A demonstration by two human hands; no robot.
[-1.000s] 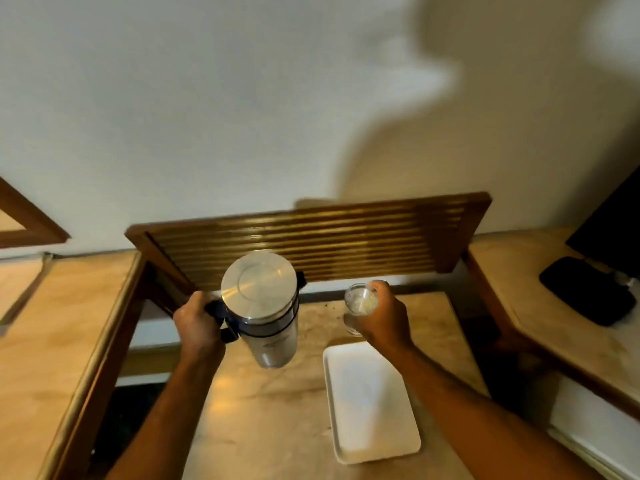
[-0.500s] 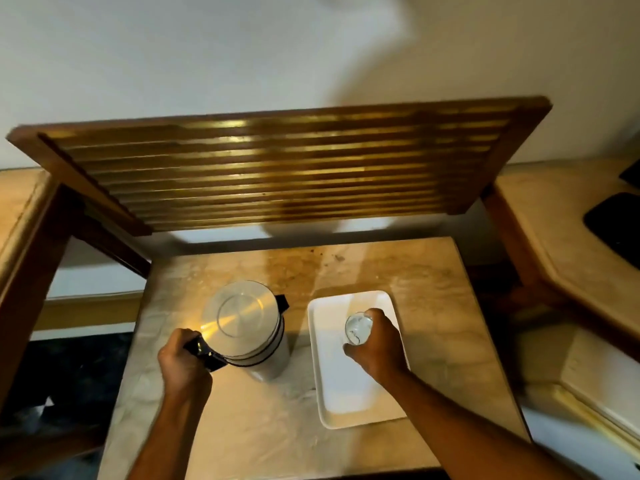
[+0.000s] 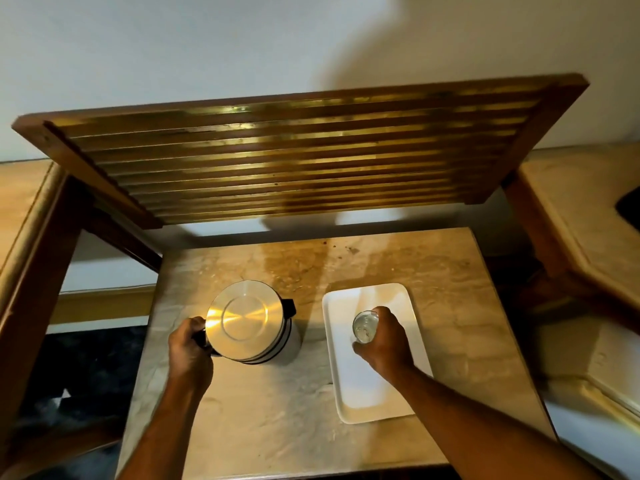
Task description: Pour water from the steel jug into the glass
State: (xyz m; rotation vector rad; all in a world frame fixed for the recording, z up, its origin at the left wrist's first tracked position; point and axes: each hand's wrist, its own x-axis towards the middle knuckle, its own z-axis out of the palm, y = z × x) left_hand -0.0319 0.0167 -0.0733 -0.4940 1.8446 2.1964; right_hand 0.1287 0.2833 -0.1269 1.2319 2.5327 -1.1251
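On the table's left half, the left hand (image 3: 188, 348) grips the upright steel jug's (image 3: 251, 322) black handle. Toward the right edge, the right hand (image 3: 382, 341) wraps the glass (image 3: 363, 326) standing on a white tray (image 3: 367, 393).

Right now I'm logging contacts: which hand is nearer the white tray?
The right hand. It is over the white tray, wrapped around the glass. The left hand grips the steel jug handle, left of the tray.

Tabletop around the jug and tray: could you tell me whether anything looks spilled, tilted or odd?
Nothing stands out. The steel jug stands upright with lid on, the glass sits upright on the white tray, and the marble tabletop shows no puddle, only dark specks near its far edge.
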